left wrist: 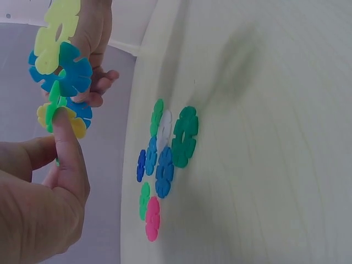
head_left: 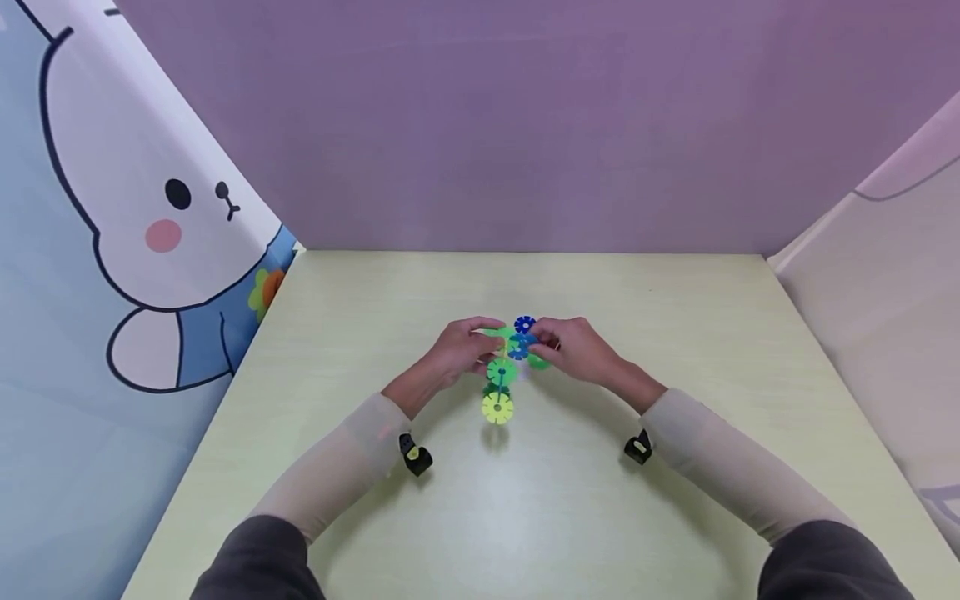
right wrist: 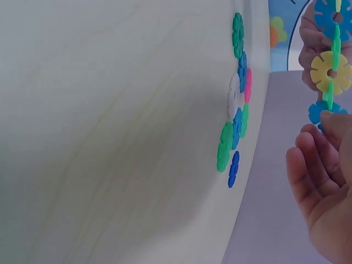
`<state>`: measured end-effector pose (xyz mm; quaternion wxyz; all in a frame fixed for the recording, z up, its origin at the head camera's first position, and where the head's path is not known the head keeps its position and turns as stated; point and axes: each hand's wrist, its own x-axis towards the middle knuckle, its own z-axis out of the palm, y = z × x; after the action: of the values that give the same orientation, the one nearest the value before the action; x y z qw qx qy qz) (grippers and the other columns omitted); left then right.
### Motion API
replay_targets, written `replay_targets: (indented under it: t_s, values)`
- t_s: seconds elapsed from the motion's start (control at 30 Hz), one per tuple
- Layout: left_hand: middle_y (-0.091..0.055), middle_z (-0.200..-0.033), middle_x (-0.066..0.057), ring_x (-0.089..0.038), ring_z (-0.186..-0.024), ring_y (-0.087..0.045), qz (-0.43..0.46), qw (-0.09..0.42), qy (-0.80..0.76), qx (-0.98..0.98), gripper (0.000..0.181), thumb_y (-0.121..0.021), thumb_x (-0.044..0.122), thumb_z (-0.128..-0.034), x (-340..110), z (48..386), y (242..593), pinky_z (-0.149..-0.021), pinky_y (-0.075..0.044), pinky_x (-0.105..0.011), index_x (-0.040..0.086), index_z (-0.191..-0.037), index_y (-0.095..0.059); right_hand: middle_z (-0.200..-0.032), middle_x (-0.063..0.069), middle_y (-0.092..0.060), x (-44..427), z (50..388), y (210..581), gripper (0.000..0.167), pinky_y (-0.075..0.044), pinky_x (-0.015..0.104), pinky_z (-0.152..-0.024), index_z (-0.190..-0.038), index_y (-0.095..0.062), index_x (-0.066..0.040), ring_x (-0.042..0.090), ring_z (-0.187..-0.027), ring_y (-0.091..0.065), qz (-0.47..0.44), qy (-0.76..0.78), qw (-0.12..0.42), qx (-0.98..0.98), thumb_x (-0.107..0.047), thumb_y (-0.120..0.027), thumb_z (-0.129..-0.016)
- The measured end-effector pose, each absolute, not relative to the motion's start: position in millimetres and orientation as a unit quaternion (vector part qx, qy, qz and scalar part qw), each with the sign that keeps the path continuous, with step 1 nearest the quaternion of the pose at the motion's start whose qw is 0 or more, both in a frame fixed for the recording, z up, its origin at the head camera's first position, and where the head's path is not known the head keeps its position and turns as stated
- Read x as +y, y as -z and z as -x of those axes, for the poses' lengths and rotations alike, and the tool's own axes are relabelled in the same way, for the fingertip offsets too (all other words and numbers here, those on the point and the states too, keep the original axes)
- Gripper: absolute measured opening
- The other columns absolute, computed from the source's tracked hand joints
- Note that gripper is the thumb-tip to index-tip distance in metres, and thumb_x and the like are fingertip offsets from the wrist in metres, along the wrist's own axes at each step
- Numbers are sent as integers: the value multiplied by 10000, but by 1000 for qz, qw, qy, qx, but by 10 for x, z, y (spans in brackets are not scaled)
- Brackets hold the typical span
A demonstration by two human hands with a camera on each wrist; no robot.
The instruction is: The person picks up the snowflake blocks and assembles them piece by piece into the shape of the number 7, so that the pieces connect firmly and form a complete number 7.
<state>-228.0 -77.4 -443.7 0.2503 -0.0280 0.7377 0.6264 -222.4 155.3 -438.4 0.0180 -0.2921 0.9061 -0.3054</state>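
Above the table, both hands hold a chain of notched plastic discs in green, yellow and blue. My left hand (head_left: 459,350) pinches its middle near a yellow disc (right wrist: 330,72) and a green one; in the left wrist view the left hand (left wrist: 52,192) has thumb and forefinger on it. My right hand (head_left: 577,348) pinches a blue disc (right wrist: 318,111) at one end, its other fingers loosely bent in the right wrist view. A pale yellow disc (head_left: 497,408) forms the end nearest the body, beside a green disc (head_left: 502,372).
Loose discs lie on the table beyond and below the hands: dark green (left wrist: 185,136), white (left wrist: 164,131), pink (left wrist: 153,219), dark blue (right wrist: 234,169) and several others. A purple panel (head_left: 525,125) stands behind the table (head_left: 495,517), with a printed cloth (head_left: 75,467) at the left.
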Motion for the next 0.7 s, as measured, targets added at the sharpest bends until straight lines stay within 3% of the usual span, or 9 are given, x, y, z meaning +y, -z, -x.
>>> replay_targets:
  t_s: [0.33,0.7]
  values:
    - [-637,-1282,-251,-155,-814,-625,43,250,-615,746,409,-688,221,-973,-854,2300,4434,-724,-597,-304,214,-1376,-619,-967,51,-755,1606,2313,4450,177,-601,291,-750,-1107,-700,-63,150,-854,-688,274,293,37,915,-142,-723,-951]
    - [-683,-934,-31,-144,-775,-641,40,248,-630,735,426,-683,193,-983,-916,2268,4416,-678,-587,-282,164,-1400,-598,-913,39,-721,1643,2415,4530,205,-555,272,-689,-1117,-707,-34,147,-798,-639,265,271,96,920,-144,-728,-946]
